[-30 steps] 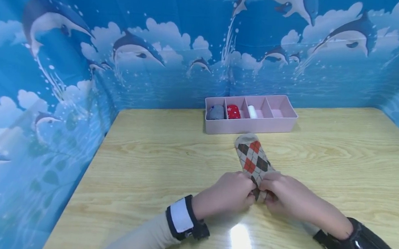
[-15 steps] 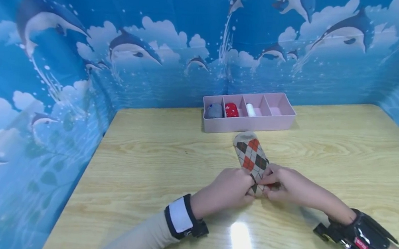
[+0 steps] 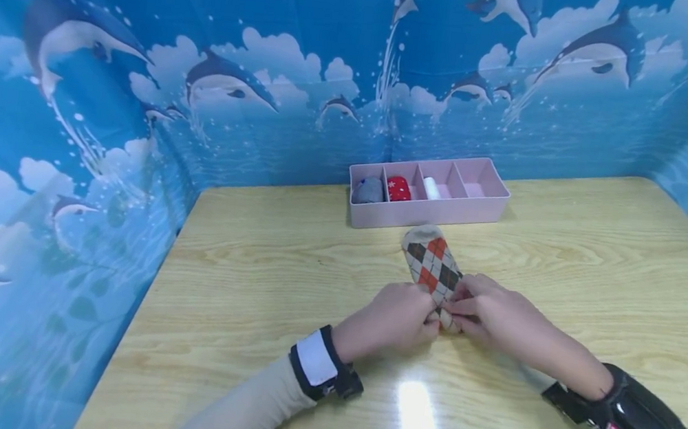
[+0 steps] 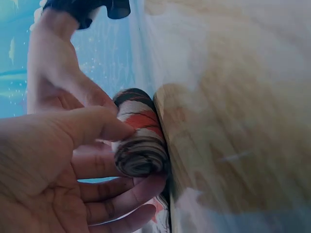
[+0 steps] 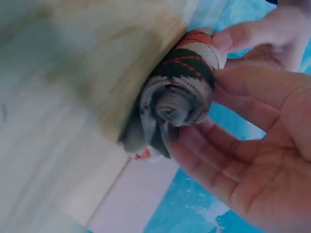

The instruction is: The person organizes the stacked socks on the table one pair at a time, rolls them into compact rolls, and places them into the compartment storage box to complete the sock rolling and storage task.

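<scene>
A beige argyle sock (image 3: 433, 261) with red and dark diamonds lies on the table, its flat toe pointing at the pink box. Its near end is wound into a roll, whose spiral end shows in both wrist views. On the left side of that roll (image 4: 138, 114), my left hand (image 3: 393, 316) pinches it between thumb and fingers. From the right, my right hand (image 3: 493, 312) grips the other end of the roll (image 5: 187, 68), thumb on the near side and fingertips at its edge. In the head view, the hands mostly cover the rolled part.
Behind the sock stands a pink divided box (image 3: 431, 216). Its compartments hold a grey bundle (image 3: 368, 190), a red bundle with white marks (image 3: 399, 189) and a white roll-shaped item (image 3: 431, 188). A dolphin-print curtain (image 3: 265, 124) borders the wooden table (image 3: 265, 255).
Both hands have shifted slightly forward along the sock, toward the box. My right fingers have released a little and regripped the roll. The toe stays in place.
</scene>
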`<state>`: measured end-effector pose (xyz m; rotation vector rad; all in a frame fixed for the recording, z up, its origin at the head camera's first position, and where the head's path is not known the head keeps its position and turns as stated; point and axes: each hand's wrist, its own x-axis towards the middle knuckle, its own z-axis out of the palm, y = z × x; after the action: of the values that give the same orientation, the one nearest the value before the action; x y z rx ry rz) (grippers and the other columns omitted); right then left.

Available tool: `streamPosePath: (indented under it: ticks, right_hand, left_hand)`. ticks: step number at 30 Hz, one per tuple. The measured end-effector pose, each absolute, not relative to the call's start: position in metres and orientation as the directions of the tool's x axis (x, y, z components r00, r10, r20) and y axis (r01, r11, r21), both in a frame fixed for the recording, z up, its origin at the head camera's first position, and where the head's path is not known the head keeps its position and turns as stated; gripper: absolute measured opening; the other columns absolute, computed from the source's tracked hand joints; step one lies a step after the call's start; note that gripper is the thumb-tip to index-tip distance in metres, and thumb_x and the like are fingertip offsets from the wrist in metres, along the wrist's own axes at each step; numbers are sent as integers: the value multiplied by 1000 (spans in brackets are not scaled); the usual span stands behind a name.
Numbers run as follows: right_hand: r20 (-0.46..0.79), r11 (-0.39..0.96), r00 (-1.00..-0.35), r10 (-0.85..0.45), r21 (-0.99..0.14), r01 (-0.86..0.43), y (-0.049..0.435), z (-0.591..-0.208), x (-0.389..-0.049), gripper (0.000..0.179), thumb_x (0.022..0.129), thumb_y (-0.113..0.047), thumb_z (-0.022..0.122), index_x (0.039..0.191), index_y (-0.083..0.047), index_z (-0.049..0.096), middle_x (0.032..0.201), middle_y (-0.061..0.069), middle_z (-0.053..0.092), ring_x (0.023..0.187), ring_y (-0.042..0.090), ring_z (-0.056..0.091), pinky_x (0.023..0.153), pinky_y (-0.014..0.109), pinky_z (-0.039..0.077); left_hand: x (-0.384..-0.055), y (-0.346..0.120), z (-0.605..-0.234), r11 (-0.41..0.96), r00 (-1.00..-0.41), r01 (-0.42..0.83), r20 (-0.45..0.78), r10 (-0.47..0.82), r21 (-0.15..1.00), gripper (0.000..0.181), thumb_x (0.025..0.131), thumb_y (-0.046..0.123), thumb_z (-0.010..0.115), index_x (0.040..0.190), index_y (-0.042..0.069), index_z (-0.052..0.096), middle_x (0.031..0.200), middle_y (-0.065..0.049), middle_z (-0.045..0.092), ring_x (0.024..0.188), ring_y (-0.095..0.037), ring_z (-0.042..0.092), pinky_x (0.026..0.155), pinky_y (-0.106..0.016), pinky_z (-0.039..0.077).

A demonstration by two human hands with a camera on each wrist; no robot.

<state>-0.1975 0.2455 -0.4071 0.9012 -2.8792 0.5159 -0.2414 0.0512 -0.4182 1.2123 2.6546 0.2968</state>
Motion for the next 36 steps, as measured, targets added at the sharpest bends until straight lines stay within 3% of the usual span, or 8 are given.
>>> streamPosePath:
  ticks: [3,6,12,17,20,24,29,36]
  right_hand:
    - [211,796,-809,-549,-165,-583,242,-409,-194,31,78,-18,88,106,-7,80,94,0,63,81,10,55,61,24,50]
    - [205,793,-804,-558,-154,-590,242,-412,-194,37,76,-15,89,109,-3,78,94,2,64,81,11,57,63,26,52]
    - [141,758,-817,-560,-312,-573,249,-415,-203,31,79,-4,81,110,-1,76,89,0,66,74,5,56,61,22,50]
    - [82,732,-842,-533,-455,-507,253,-411,-207,26,84,-6,78,109,-5,70,91,-2,70,74,4,60,63,22,53]
    - [52,732,-857,-513,-495,-469,254,-409,-207,25,84,-7,80,105,-9,68,92,-2,72,70,0,56,61,21,51]
    - [53,735,-856,-513,-487,-471,256,-406,-207,21,82,-10,83,100,-13,72,93,-3,73,70,0,55,62,23,50]
    - [33,729,-834,-551,-467,-500,259,-402,-207,24,81,-17,84,105,-15,78,97,-6,72,84,3,64,71,26,55]
    - [-51,691,-823,-566,-574,-439,258,-398,-208,19,84,-10,80,101,-14,73,86,-9,68,76,1,59,66,23,52]
  left_hand:
    - [-246,52,-420,677,-672,659,-149,726,327,36,98,27,63,65,18,52,58,6,41,55,-7,44,51,-19,31]
    - [-248,52,-419,696,-687,617,-179,704,368,33,99,28,63,69,18,56,59,6,42,54,-7,44,51,-19,32]
    - [-250,52,-418,689,-696,646,-117,708,328,18,98,29,65,91,17,75,72,4,51,64,-7,48,54,-18,36]
    - [-245,52,-412,660,-678,727,41,734,187,25,95,26,69,117,18,77,96,2,69,77,-7,57,60,-17,44]
    - [-240,53,-409,641,-646,763,81,759,75,21,94,29,71,111,18,78,93,3,72,75,-7,60,60,-18,45]
    - [-235,55,-408,630,-629,777,30,776,9,22,91,40,75,95,18,77,86,5,69,70,-6,57,58,-20,44]
    - [-234,55,-411,622,-621,777,-51,782,93,27,91,42,75,82,17,71,69,8,60,61,-5,50,53,-19,39]
    - [-235,54,-413,591,-583,782,-103,806,197,39,94,35,69,65,20,48,60,10,41,55,-4,41,48,-18,31]
